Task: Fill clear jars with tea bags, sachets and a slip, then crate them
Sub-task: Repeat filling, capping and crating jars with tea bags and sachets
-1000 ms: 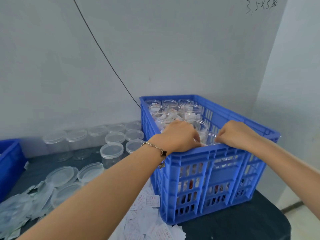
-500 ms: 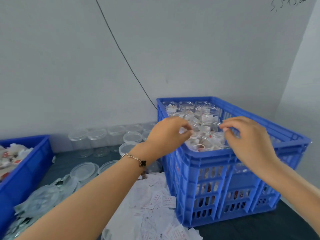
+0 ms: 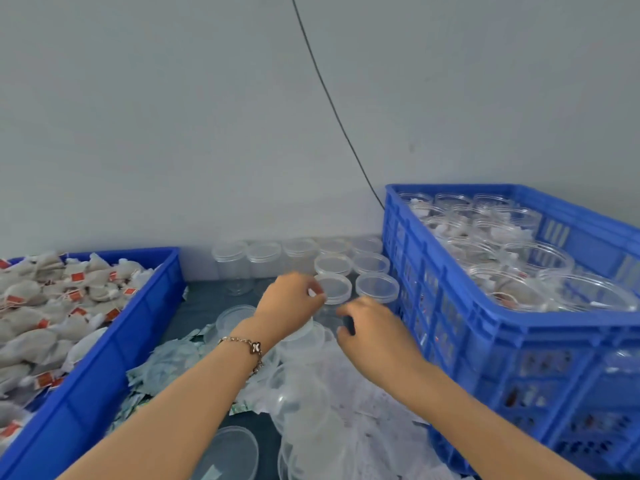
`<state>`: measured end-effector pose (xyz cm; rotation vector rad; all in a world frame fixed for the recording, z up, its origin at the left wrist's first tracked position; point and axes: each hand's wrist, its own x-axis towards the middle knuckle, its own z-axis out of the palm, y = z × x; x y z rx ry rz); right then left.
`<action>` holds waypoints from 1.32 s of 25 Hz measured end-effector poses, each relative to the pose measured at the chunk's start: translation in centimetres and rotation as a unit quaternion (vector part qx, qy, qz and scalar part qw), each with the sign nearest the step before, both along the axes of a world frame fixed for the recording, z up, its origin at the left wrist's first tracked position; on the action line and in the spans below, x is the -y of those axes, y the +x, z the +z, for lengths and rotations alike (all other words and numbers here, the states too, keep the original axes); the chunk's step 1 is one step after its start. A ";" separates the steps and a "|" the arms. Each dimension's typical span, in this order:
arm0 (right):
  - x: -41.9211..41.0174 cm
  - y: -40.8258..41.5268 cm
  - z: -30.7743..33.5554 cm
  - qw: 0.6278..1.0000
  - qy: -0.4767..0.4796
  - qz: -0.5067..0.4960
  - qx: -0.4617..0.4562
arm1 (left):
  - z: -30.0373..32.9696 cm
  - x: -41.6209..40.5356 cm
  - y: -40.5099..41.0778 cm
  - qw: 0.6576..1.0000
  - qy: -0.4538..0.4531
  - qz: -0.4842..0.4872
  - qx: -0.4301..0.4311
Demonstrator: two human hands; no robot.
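Hands meet over the middle of the dark table (image 3: 204, 299), both reaching to one clear lidded jar (image 3: 333, 289) that stands in the near row of empty jars. The left hand (image 3: 289, 303), with a bracelet (image 3: 246, 345) on its wrist, has its fingertips curled against the left edge of that jar's lid, pinching its rim. The right hand (image 3: 372, 327) hangs just to the right and a little nearer, fingers bent and apart; whether they touch the jar cannot be told, as the clear plastic below them is blurred. More empty jars (image 3: 263, 263) with lids stand in rows behind, against the grey wall (image 3: 173, 116), and two others stand just beside the tall blue crate (image 3: 485, 327) on the right. That crate holds many open filled jars (image 3: 509, 258) packed close together, with white and reddish contents showing through the clear walls and through the crate's slotted side. On the left a lower blue bin (image 3: 104, 358) is heaped with tea bags (image 3: 45, 306), grey-brown with small red tags. Between bin and crate, under the forearms, lie loose clear lids (image 3: 225, 452), pale green sachets (image 3: 162, 368) and a spread of white paper slips (image 3: 374, 438). A thin black cable (image 3: 332, 105) runs down the wall to behind the crate's far left corner.
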<state>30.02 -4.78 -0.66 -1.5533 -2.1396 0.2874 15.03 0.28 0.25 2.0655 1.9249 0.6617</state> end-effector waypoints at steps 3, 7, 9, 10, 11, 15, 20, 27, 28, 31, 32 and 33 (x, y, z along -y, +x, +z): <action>-3.5 -1.8 -3.5 0.983 -0.164 -0.030 -0.081 | -3.3 -1.6 -0.5 0.997 -0.069 0.020 0.013; -7.9 -2.4 -7.8 0.941 -0.258 -0.078 -0.203 | -7.7 -4.3 -1.0 0.987 -0.137 0.026 0.075; -9.4 -2.6 -8.9 0.928 -0.270 -0.085 -0.240 | -8.8 -6.0 -1.1 0.983 -0.124 0.021 0.135; -10.1 -2.7 -9.3 0.924 -0.271 -0.082 -0.258 | -9.0 -6.8 -1.0 0.978 -0.111 0.014 0.174; -10.4 -2.7 -9.5 0.920 -0.272 -0.081 -0.269 | -9.0 -7.4 -0.9 0.973 -0.098 0.006 0.210; -9.9 -2.9 -9.2 0.929 -0.234 -0.067 -0.280 | -7.8 -7.6 -0.5 0.955 -0.029 -0.027 0.294; -5.6 -3.8 -6.4 0.934 -0.089 -0.020 -0.345 | -2.9 -3.3 -0.8 0.936 0.152 -0.094 0.304; 1.2 -5.5 -1.4 0.953 -0.091 -0.017 -0.288 | -2.0 5.5 -8.4 0.981 0.162 -0.072 0.084; 1.9 -6.3 -1.0 0.970 -0.103 -0.005 -0.220 | -2.7 6.8 -9.5 0.984 0.147 -0.083 0.056; 3.4 -9.6 -1.0 0.989 -0.131 0.028 -0.063 | -4.8 9.7 -11.8 0.984 0.145 -0.107 -0.007; 3.6 -10.9 -1.2 0.992 -0.125 0.026 -0.023 | -5.2 10.3 -12.5 0.984 0.146 -0.105 -0.006; 3.6 -11.9 -1.6 0.993 -0.120 0.016 0.005 | -5.6 10.7 -13.0 0.985 0.141 -0.101 0.009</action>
